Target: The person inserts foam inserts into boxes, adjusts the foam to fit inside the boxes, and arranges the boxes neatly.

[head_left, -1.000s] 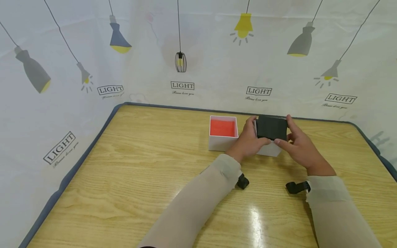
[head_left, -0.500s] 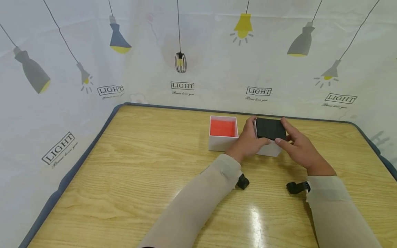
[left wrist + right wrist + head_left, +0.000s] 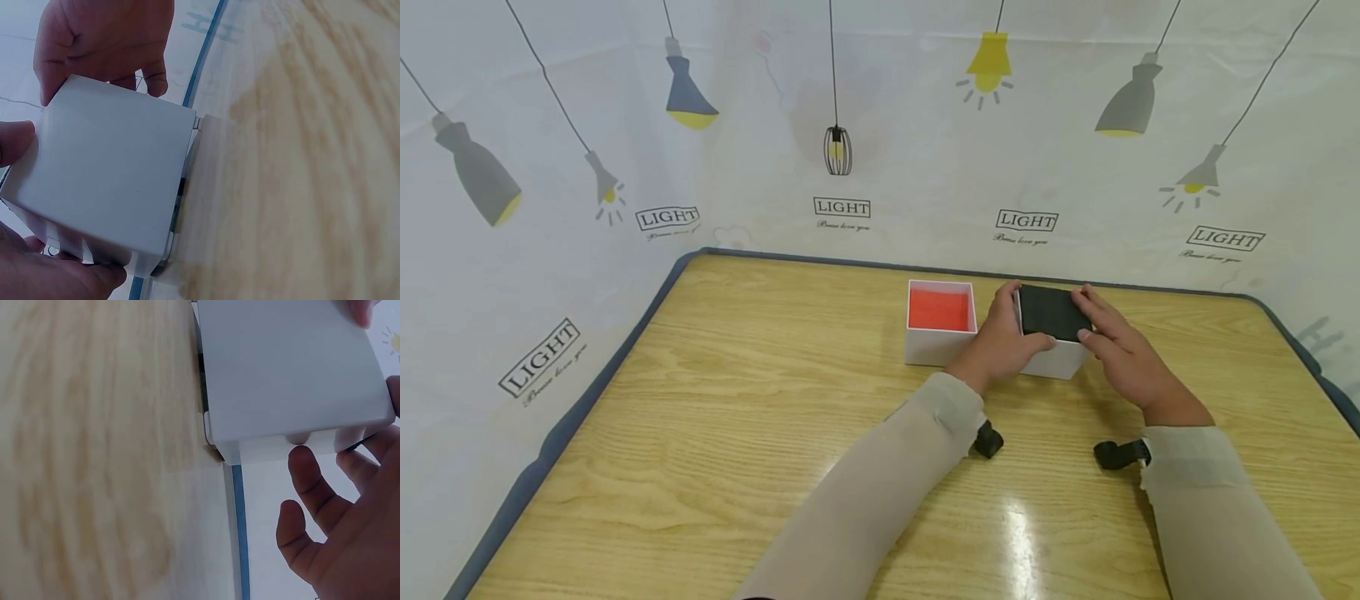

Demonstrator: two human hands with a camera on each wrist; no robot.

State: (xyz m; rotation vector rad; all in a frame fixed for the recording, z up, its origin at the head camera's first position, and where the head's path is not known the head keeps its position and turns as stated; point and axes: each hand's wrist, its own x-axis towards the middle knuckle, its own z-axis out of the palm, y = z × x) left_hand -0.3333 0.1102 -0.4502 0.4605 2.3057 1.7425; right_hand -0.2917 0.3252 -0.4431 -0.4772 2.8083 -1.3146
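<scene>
A white box (image 3: pixel 1051 358) stands on the table at the back right, its top filled by a flat black piece (image 3: pixel 1051 312). My left hand (image 3: pixel 1000 346) grips the box from the left, thumb over the front upper edge, the other fingers along the side. In the left wrist view that thumb (image 3: pixel 14 142) lies at the edge of the white face. On the right, my right hand (image 3: pixel 1123 354) has its thumb and fingertips on the right end of the black piece. The right wrist view shows the other right fingers (image 3: pixel 306 472) loosely bent beside the box wall.
Left of my left hand stands a second white box (image 3: pixel 938 346), topless, with a red inside (image 3: pixel 936 310). The wooden table (image 3: pixel 737 417) ends at a blue edge before a lamp-print curtain (image 3: pixel 910 167). Black straps (image 3: pixel 988 439) hang at both wrists.
The black piece, raised and slightly overhanging one second ago, has come down flush with the box top. My right fingers have slid to its right end; my left hand has stayed.
</scene>
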